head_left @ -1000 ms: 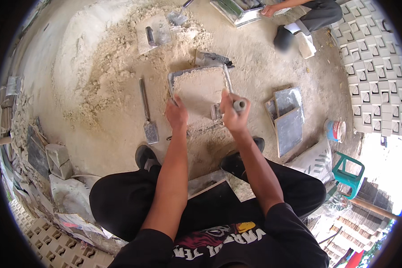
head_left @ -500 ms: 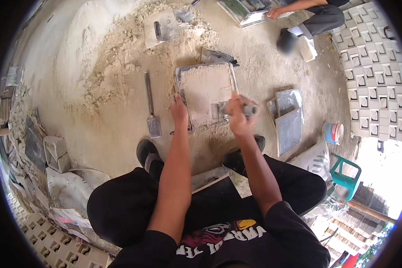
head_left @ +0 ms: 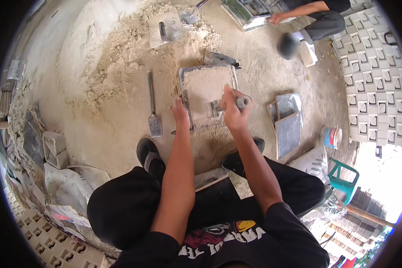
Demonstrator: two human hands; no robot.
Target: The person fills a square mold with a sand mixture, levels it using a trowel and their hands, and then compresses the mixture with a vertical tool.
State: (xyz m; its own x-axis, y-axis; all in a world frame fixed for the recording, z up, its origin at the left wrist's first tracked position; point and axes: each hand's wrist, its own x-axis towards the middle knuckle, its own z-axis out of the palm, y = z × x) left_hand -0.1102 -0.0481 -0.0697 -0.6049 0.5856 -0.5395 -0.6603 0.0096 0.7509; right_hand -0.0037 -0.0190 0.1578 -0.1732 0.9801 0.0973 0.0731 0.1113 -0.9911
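Observation:
A shallow square mould point(head_left: 186, 111) lies on the ground between my feet, filled with pale, crumbly sandy mix point(head_left: 205, 87). Its left edge is gripped by my left hand point(head_left: 180, 111), with the thumb along the side. My right hand point(head_left: 234, 109) is closed round a metal tool with a thick, pipe-like handle point(head_left: 243, 102). That tool's flat, squarish head point(head_left: 215, 108) rests on or just over the mix in the lower right part of the mould; which of the two I cannot tell. To the left lies a long-handled flat spatula point(head_left: 155, 126).
Loose sandy mix point(head_left: 107, 76) is heaped at the far left, with a plate float point(head_left: 166, 31) on it. Flat dark plates point(head_left: 289, 134) lie at the right, near a bucket point(head_left: 332, 137) and green stool point(head_left: 344, 178). A co-worker's hand point(head_left: 276, 18) holds another mould point(head_left: 245, 20).
The tool in my right hand has shifted slightly left over the mix, its handle now tilted up more. My left hand stays at the mould's edge. The whole view has moved a little.

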